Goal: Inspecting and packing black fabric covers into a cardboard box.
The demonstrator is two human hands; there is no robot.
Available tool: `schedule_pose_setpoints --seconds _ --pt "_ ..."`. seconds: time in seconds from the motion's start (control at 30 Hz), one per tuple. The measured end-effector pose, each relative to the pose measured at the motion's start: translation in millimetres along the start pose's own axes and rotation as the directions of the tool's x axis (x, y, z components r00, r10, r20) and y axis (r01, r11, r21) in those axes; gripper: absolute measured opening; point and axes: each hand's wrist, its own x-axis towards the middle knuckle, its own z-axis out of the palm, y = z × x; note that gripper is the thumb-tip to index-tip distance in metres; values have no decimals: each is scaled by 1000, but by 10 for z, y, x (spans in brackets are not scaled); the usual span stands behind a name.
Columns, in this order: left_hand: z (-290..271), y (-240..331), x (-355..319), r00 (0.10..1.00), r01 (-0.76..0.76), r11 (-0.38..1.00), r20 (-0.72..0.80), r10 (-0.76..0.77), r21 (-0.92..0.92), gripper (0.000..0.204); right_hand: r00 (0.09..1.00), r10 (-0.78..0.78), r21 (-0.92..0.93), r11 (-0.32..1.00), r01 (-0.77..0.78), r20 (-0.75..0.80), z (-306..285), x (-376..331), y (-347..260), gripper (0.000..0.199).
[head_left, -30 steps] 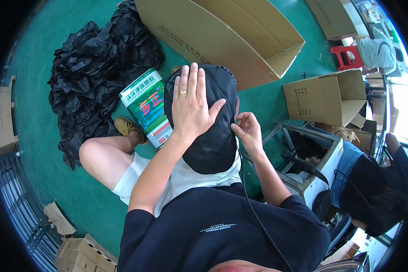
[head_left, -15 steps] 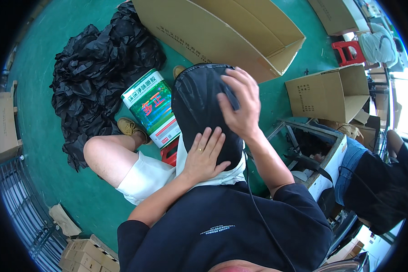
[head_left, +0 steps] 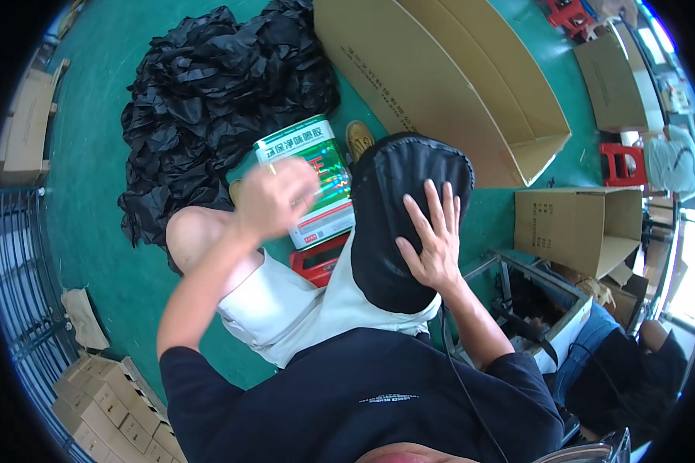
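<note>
Cardboard fills the top of the frame: a long open carton point(head_left: 448, 85) lies on the green floor point(head_left: 93, 154) from top centre toward the right, and a smaller closed box point(head_left: 575, 228) sits below it at centre right. Upper left of centre is a big heap of crumpled black bags point(head_left: 208, 108). Across my lap, at the middle of the frame, lies the black fabric piece point(head_left: 398, 224), draped over my white shorts point(head_left: 301, 309). My right hand point(head_left: 432, 243) rests flat on its right side, fingers point(head_left: 432, 204) spread open and gripping nothing. Just left of the fabric stands a green and white tin point(head_left: 313, 181), with a red stool point(head_left: 316, 262) showing beneath it. My left hand point(head_left: 274, 197) is raised in front of the tin, left of centre; it is blurred, the fingers look loosely curled, and I cannot tell whether they hold anything.
</note>
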Motion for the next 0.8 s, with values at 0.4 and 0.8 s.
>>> schedule_pose_setpoints --seconds 0.4,0.8 --pt "382 -3092 -352 461 523 417 165 -872 744 50 997 65 38 997 -67 47 157 -363 7 71" --pt "1310 -4332 -501 654 623 380 -189 -733 683 33 998 62 51 997 -60 -32 187 -464 105 68"
